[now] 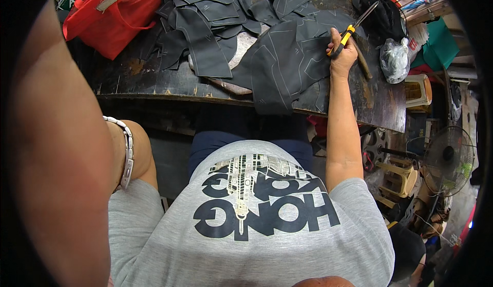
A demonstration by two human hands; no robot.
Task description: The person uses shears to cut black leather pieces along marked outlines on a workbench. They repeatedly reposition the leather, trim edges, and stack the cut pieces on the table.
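My right hand [343, 56] is closed around the handles of scissors [345, 36], yellow and black, with the blades pointing up and away to the right. It hovers over or rests at the right end of a spread of dark grey sheet pieces [277, 56] with pale outlines drawn on them. One piece hangs over the near edge of the table. Very close to the camera, my left hand [64, 169] fills the left side as a large blur beyond a white bracelet [126, 148]. Its fingers cannot be made out.
The worn dark table [149, 86] also bears a red bag [113, 17] at the far left. Beside my right hand lies a wooden stick [363, 63]. A clear plastic bag [395, 61] hangs at the right edge. Stools [399, 176] and a fan [448, 156] stand at right.
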